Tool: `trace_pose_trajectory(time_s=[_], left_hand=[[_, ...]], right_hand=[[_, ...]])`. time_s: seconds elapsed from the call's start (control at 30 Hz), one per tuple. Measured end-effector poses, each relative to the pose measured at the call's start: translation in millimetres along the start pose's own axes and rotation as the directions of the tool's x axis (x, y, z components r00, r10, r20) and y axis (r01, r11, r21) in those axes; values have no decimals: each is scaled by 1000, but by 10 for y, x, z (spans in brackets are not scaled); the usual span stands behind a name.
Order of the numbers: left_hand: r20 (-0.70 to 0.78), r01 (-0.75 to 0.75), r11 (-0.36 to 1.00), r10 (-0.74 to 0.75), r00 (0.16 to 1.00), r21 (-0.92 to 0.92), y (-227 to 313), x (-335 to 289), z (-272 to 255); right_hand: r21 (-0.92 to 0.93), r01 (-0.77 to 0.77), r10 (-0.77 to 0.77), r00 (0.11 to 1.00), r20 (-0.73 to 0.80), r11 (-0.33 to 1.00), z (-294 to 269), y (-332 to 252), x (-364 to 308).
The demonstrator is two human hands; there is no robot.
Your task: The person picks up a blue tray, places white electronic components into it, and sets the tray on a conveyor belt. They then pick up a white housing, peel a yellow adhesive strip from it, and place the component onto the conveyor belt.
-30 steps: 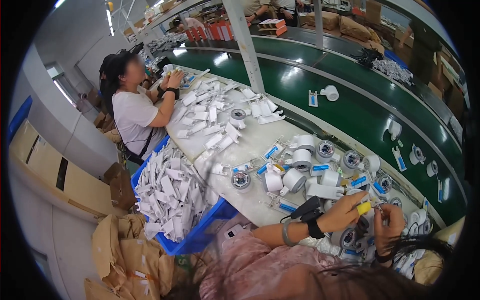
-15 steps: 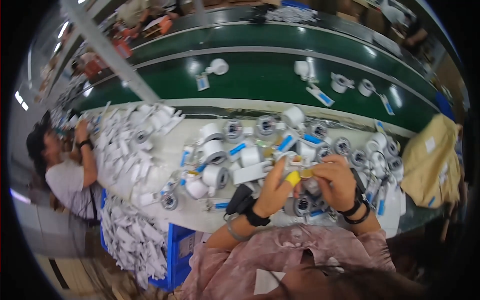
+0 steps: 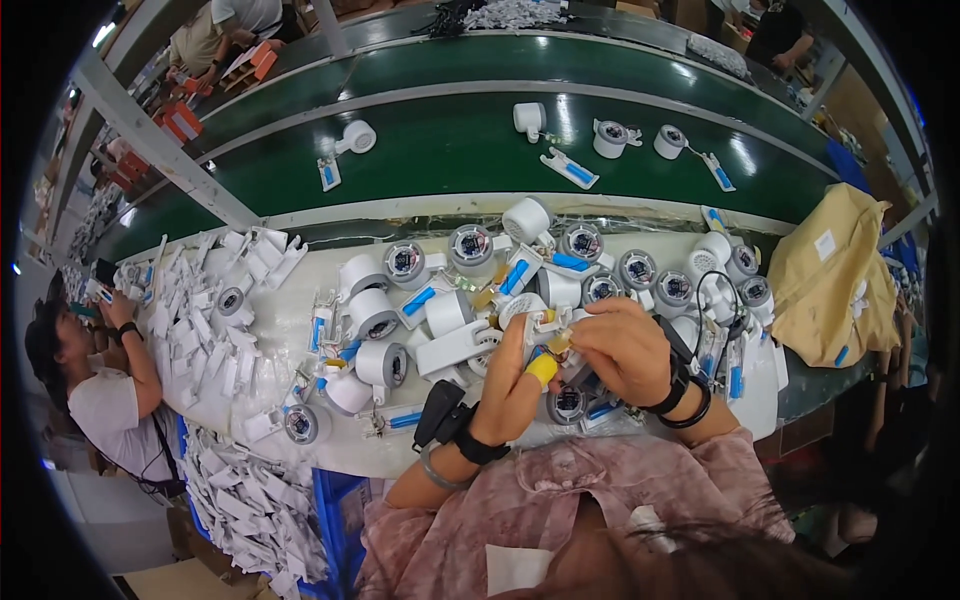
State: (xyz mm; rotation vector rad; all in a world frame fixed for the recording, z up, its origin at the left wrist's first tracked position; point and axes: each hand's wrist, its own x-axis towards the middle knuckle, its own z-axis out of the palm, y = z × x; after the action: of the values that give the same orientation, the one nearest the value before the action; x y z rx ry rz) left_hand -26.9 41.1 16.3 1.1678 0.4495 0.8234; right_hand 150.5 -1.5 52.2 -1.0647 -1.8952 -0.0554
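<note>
One small white part (image 3: 541, 327) is pinched by the left grip (image 3: 511, 385) and the right grip (image 3: 628, 350) together — seemingly for steadiness — with round units (image 3: 448, 312) heaped just beyond, probably for easy reach.

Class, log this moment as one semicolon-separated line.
right hand: holding small amber piece; left hand: close alongside; blue bin: white parts inside; white-grey units: nearby

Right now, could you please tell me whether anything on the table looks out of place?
Possibly one thing: a lone round unit sits among the loose white plastic parts, away from the main cluster of round units.
</note>
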Motion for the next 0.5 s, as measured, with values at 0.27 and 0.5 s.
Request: trace_pose_trajectory(time_s=[0.27,0.5], left_hand=[[51,-34,998,31,998,60,-2,-10,-13],[31,-48,995,46,998,91,8,-13,23]], right_hand=[[-19,45,-45,999,-12,999,-4,18,-14],[-48,33,-33,999,12,998,-16,13,7]])
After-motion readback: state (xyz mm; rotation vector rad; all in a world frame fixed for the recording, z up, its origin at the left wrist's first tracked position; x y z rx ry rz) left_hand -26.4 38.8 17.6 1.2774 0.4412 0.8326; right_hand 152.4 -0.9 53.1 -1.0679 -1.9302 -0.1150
